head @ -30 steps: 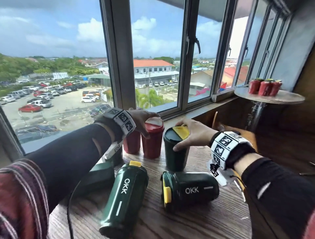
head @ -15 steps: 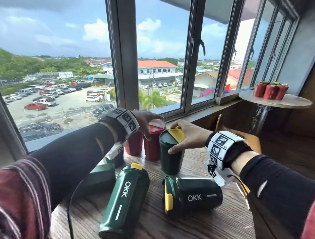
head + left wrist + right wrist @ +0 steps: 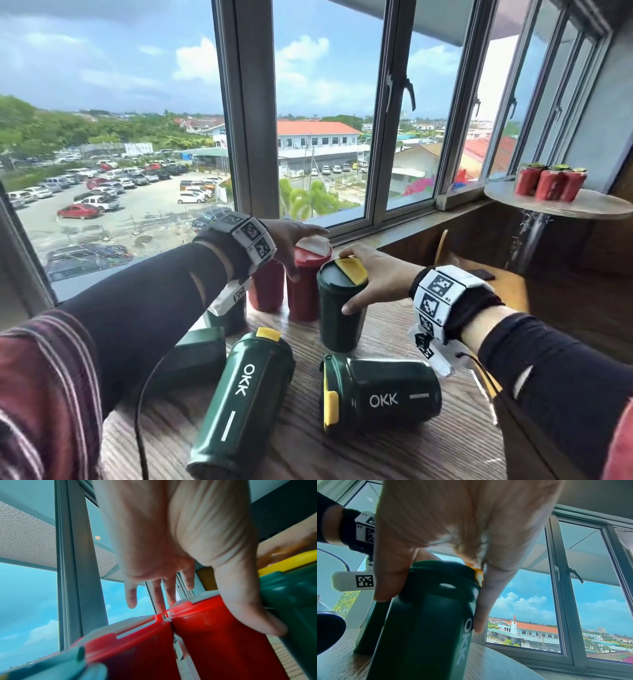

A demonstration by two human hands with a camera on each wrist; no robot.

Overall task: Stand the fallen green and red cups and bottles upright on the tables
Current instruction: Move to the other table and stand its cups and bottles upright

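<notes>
Head view: right hand [image 3: 375, 279] clasps the rim of an upright dark green plastic cup with a yellow lid flap [image 3: 339, 308], standing mid-table on the wood-grain tabletop [image 3: 376, 452]. At its 10 o'clock, left hand [image 3: 291, 240] spreads loose, released fingers over an upright red cup [image 3: 306, 284]. Two green OKK bottles [image 3: 239, 407] [image 3: 380, 394] lie toppled at 6 o'clock.

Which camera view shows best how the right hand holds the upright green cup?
The right wrist view: the right hand grips the upright green cup at its lid, thumb and finger on opposite sides. The head view shows the grip from above. The left wrist view shows only the cup's edge.
</notes>
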